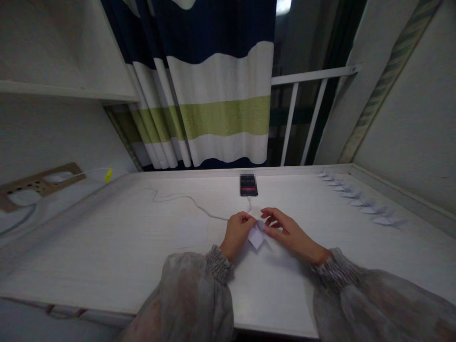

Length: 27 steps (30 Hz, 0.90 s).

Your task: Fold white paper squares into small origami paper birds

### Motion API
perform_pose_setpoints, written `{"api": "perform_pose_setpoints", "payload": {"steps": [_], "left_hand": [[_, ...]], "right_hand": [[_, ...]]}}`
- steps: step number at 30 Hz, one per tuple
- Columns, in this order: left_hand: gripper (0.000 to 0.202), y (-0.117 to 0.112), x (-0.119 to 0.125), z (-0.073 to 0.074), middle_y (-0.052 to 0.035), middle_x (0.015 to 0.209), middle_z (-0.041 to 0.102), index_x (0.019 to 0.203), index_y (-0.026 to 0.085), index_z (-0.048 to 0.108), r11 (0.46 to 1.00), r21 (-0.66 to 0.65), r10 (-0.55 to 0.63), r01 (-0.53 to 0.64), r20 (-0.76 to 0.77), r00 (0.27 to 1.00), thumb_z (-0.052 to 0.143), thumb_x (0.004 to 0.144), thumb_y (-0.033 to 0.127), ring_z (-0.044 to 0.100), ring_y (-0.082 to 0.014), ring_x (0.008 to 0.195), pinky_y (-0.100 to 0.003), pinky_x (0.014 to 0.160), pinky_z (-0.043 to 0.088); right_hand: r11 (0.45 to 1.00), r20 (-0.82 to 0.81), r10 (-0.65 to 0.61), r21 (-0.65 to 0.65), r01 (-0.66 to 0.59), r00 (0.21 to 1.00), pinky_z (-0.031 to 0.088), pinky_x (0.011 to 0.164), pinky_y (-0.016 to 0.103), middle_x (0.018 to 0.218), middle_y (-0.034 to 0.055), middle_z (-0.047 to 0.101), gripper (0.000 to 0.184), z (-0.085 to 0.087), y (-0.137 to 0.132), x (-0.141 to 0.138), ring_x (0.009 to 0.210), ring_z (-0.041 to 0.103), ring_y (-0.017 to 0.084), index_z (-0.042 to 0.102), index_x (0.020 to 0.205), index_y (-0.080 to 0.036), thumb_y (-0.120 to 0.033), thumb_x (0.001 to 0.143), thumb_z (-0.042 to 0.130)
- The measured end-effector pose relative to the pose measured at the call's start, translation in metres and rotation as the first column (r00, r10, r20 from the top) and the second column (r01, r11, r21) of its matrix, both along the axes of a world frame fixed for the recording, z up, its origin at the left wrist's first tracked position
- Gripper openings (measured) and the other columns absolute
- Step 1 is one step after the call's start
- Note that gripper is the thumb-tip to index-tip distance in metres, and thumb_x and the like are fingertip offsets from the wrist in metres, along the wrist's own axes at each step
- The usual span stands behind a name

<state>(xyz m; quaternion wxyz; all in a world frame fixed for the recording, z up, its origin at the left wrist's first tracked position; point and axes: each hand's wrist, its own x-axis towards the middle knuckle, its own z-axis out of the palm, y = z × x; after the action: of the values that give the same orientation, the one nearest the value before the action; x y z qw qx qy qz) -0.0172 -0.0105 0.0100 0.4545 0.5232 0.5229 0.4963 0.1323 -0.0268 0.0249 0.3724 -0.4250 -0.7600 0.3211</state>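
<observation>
Left hand [238, 231]: curled, pinching left edge of small white folded paper [256, 236].
Right hand [287, 229]: fingers pressing paper's right side.
Paper position: near-centre of white desk [107, 247], between both hands.
Far of hands: phone [248, 185] with white cable [185, 198].
Far right: row of folded papers [356, 197].

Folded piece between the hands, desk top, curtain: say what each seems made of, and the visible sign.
Folded piece: likely thin white paper, matt; sharp creases and a pointed corner.
Desk top: probably laminate or painted wood, pale, low sheen; faint straight grain lines.
Curtain: cloth, matt; hangs in soft vertical folds, striped navy, white and green.
</observation>
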Motion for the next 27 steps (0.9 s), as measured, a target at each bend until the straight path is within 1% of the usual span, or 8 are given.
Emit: {"api": "perform_pose_setpoints", "payload": {"steps": [2,4,7,10,18,21,24,27], "left_hand": [[0.008,0.0,0.001,-0.001,0.003,0.049,0.049,0.053,0.013,0.054,1.0,0.011,0.002,-0.002,-0.024,1.0,0.054,0.058,0.019,0.04,-0.0073,0.047,-0.019,0.047,0.029],[0.008,0.001,0.001,-0.004,0.0031,0.049,0.048,0.054,0.014,0.054,0.999,-0.019,-0.032,0.032,0.01,0.999,0.055,0.058,0.021,0.04,-0.0073,0.047,-0.019,0.046,0.029],[0.014,0.001,0.002,-0.007,0.0021,0.048,0.048,0.056,0.013,0.055,0.988,-0.085,-0.124,0.132,0.097,0.988,0.056,0.06,0.026,0.04,-0.0077,0.046,-0.02,0.045,0.027],[0.021,0.001,0.002,-0.009,0.0016,0.047,0.047,0.056,0.012,0.056,0.973,-0.116,-0.183,0.199,0.13,0.974,0.056,0.061,0.032,0.039,-0.0077,0.044,-0.02,0.043,0.025],[0.02,-0.001,0.001,-0.002,0.0028,0.042,0.042,0.048,0.013,0.051,0.97,-0.138,-0.177,0.198,0.15,0.973,0.056,0.06,0.029,0.035,-0.0066,0.04,-0.021,0.041,0.022],[0.021,-0.001,0.001,-0.002,0.0032,0.042,0.042,0.048,0.013,0.051,0.973,-0.118,-0.179,0.197,0.141,0.974,0.057,0.06,0.03,0.035,-0.0064,0.04,-0.021,0.041,0.021],[0.018,-0.001,0.001,-0.003,0.0033,0.043,0.043,0.05,0.013,0.053,0.984,-0.112,-0.126,0.139,0.117,0.985,0.058,0.059,0.028,0.035,-0.0063,0.041,-0.021,0.041,0.021],[0.016,-0.001,0.001,-0.002,0.0029,0.044,0.045,0.053,0.013,0.055,0.982,-0.126,-0.12,0.142,0.17,0.978,0.058,0.058,0.027,0.036,-0.0066,0.042,-0.021,0.042,0.023]], "right_hand": [[0.996,0.127,-0.034,0.087,0.023,0.991,0.044,0.068,0.03,0.099,0.0088,0.055,0.041,-0.002,-0.001,0.0,0.078,0.053,0.017,0.049,0.108,-0.017,-0.038,0.073,0.054],[0.986,0.202,-0.062,0.162,0.03,0.977,0.043,0.069,0.031,0.092,0.0077,0.059,0.03,-0.003,-0.001,0.001,0.075,0.054,0.017,0.055,0.102,-0.017,-0.032,0.078,0.048],[0.981,0.195,-0.046,0.192,0.008,0.98,0.043,0.07,0.029,0.083,0.0051,0.064,0.026,-0.004,0.002,0.003,0.075,0.057,0.016,0.062,0.094,-0.018,-0.025,0.083,0.039],[0.988,0.151,-0.022,0.155,-0.001,0.988,0.044,0.068,0.027,0.083,0.0035,0.066,0.027,-0.003,0.005,0.006,0.073,0.059,0.016,0.064,0.093,-0.019,-0.026,0.083,0.039],[0.984,0.134,0.0,0.179,-0.024,0.991,0.044,0.083,0.034,0.097,0.0045,0.066,0.027,-0.005,0.007,0.011,0.09,0.06,0.019,0.063,0.1,-0.022,-0.027,0.081,0.044],[0.978,0.119,-0.004,0.206,-0.021,0.993,0.046,0.08,0.033,0.096,0.0048,0.066,0.027,-0.005,0.007,0.013,0.087,0.061,0.018,0.064,0.099,-0.023,-0.027,0.081,0.044],[0.965,0.133,0.026,0.257,-0.059,0.991,0.048,0.073,0.029,0.087,0.0047,0.067,0.026,-0.003,0.007,0.015,0.078,0.061,0.016,0.065,0.096,-0.023,-0.023,0.08,0.045],[0.947,0.157,0.069,0.301,-0.115,0.985,0.048,0.069,0.028,0.083,0.0049,0.066,0.026,0.0,0.008,0.018,0.075,0.061,0.015,0.066,0.094,-0.022,-0.02,0.078,0.045]]}}
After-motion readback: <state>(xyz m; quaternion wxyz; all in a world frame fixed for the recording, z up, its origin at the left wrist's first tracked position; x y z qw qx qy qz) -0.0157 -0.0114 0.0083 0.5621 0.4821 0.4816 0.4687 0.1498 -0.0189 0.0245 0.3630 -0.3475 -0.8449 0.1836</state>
